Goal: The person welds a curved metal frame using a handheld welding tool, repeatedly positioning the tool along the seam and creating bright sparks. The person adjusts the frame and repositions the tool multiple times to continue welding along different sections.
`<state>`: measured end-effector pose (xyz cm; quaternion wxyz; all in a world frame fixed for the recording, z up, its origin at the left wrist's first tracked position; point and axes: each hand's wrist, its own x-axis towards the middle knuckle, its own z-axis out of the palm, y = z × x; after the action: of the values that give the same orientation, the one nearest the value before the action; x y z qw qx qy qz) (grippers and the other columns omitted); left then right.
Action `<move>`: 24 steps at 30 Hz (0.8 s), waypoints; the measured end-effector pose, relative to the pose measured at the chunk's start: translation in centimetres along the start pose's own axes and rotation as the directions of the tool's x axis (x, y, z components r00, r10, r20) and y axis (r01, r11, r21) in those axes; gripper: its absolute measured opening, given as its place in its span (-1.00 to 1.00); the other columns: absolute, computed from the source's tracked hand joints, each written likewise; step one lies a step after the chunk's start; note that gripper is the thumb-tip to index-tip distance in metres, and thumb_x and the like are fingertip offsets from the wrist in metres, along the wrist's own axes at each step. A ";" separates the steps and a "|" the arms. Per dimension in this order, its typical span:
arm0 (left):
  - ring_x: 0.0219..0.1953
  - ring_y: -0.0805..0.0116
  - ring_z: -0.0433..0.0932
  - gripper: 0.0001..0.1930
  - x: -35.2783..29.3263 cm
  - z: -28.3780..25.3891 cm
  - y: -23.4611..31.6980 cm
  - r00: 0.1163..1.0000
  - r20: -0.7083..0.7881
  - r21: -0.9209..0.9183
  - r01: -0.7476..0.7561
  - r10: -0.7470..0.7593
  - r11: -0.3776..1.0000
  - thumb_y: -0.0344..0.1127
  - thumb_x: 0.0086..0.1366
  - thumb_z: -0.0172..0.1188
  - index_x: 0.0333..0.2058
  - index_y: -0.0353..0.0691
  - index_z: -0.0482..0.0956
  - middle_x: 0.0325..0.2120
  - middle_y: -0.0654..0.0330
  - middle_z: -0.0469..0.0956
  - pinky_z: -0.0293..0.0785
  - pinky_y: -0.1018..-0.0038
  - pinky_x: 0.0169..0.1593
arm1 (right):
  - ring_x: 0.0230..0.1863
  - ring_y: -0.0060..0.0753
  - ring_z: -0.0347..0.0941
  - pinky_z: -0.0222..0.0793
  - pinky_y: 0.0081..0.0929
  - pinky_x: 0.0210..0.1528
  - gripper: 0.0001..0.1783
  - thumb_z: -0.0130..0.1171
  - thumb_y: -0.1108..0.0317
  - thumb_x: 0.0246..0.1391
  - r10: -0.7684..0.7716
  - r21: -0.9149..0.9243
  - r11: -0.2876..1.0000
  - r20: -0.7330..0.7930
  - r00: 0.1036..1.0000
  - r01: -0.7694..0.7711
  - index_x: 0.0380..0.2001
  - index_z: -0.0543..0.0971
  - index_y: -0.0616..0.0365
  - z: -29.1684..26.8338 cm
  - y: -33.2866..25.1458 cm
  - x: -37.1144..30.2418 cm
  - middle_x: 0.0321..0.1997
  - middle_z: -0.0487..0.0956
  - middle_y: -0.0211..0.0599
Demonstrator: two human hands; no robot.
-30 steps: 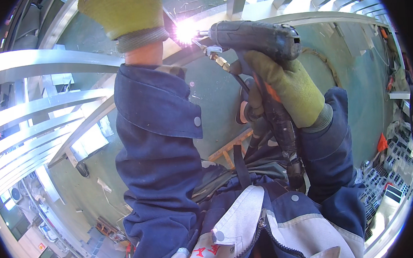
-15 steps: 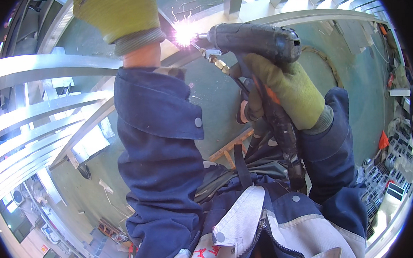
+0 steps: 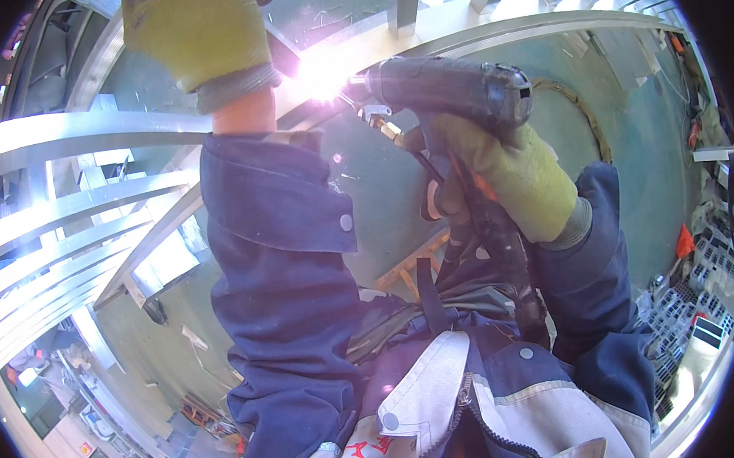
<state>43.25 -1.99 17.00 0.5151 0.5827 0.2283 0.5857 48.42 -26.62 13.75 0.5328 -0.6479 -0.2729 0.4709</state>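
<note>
My right hand [image 3: 512,172], in a yellow-green work glove, is wrapped round the grip of a black welding gun [image 3: 451,91]. A thick dark cable runs down from the gun past my waist. Beside its nozzle, a thin wire-feed tube with a brass fitting [image 3: 390,131] points at the same spot. White-violet glare [image 3: 320,75] burns at the tip against a pale metal frame [image 3: 454,19], hiding the joint. Up at the top edge is my left hand [image 3: 196,37], gloved alike, just left of the glare. Its fingers are mostly out of sight.
Curved-looking metal bars [image 3: 67,195] of the frame spread across the left side. A brown hose [image 3: 585,116] lies on the green floor. Stacked metal profiles [image 3: 688,317] and an orange flag-like piece [image 3: 684,242] are at the right. A person [image 3: 49,374] is far off at lower left.
The glare has grown larger and the fine spark trails no longer show. Both hands and the gun sit slightly lower and further left in view. A person has appeared at the lower left.
</note>
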 end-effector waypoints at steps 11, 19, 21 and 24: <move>-0.70 0.63 0.18 -0.63 0.0 1.3 -0.8 0.974 -0.155 0.200 -0.135 0.167 0.970 -0.02 0.64 0.28 -0.20 -0.25 0.68 -0.67 0.49 0.25 0.19 0.56 -0.61 | -0.42 -0.52 0.67 0.62 -0.48 -0.34 -0.65 0.24 0.11 0.56 0.144 0.285 0.946 0.060 0.988 -0.155 0.21 0.71 0.03 -1.7 0.3 1.1 -0.27 0.73 -0.36; -0.64 0.53 0.33 -0.66 1.8 -1.9 -2.2 0.997 0.072 -0.046 0.023 -0.020 0.999 -0.15 0.54 0.29 -0.02 -0.39 0.73 -0.63 0.35 0.37 0.46 0.40 -0.47 | -0.42 -0.46 0.68 0.63 -0.42 -0.34 -0.57 0.19 -0.04 0.57 0.219 0.285 0.934 0.015 0.976 -0.214 0.20 0.70 0.03 -0.8 0.1 1.8 -0.38 0.69 -0.29; -0.69 0.57 0.23 -0.65 1.2 -0.3 -1.7 0.999 -0.051 0.024 -0.003 0.004 1.000 -0.13 0.54 0.30 -0.06 -0.39 0.73 -0.68 0.39 0.28 0.39 0.43 -0.53 | -0.43 -0.45 0.68 0.63 -0.41 -0.34 -0.58 0.20 -0.03 0.57 0.216 0.285 0.935 0.008 0.976 -0.209 0.18 0.71 0.03 -0.7 -0.1 1.8 -0.38 0.69 -0.29; -0.69 0.58 0.22 -0.64 0.0 0.4 -0.8 0.999 -0.049 0.031 -0.020 0.021 0.999 -0.08 0.58 0.29 -0.11 -0.35 0.71 -0.68 0.42 0.27 0.33 0.47 -0.56 | -0.44 -0.46 0.67 0.63 -0.40 -0.34 -0.58 0.23 -0.03 0.56 0.200 0.305 0.934 -0.018 0.980 -0.185 0.18 0.71 0.04 -0.4 0.0 1.7 -0.39 0.68 -0.29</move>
<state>43.85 -1.80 16.44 0.4943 0.5783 0.2437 0.6015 49.44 -25.30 13.19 0.5833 -0.5938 -0.1201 0.5411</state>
